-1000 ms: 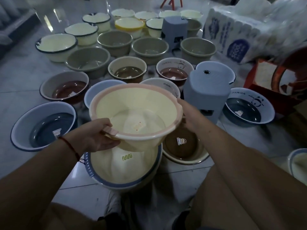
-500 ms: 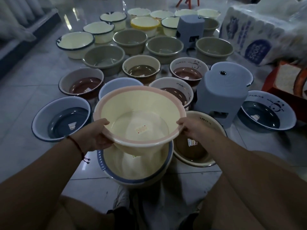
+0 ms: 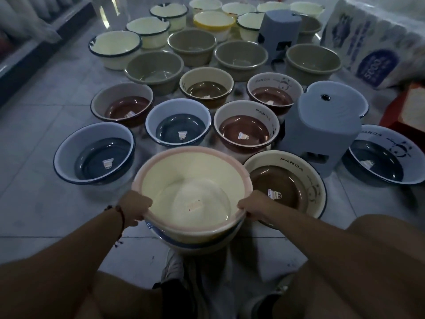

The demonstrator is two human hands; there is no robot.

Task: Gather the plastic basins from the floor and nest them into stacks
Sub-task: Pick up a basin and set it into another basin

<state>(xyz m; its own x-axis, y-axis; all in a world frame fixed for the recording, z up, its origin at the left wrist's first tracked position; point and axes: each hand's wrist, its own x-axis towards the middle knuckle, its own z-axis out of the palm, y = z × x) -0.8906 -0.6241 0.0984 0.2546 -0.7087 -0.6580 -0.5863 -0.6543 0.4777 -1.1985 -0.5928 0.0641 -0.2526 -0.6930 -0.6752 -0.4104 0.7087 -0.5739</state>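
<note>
A cream basin with a pink rim [image 3: 190, 180] sits nested in a blue-rimmed cream basin [image 3: 184, 244] on the floor right in front of me; only the lower basin's near rim shows. My left hand [image 3: 134, 209] grips the pink rim on its left side. My right hand [image 3: 253, 207] grips the same rim on the right. Several more basins lie spread on the tiles beyond, among them a brown PANDA basin [image 3: 303, 171] touching the stack's right side and a dark blue basin [image 3: 69, 157] to the left.
Two grey plastic stools [image 3: 322, 125] [image 3: 281, 28] stand among the basins on the right. A large wrapped white package [image 3: 377, 42] and a red box [image 3: 409, 111] lie at the far right. My knees and shoes frame the bottom. Bare tiles lie at the left.
Both hands lowered the pink-rimmed basin from above the blue-rimmed one down into it, so it now sits nested. The view also shifted down and right.
</note>
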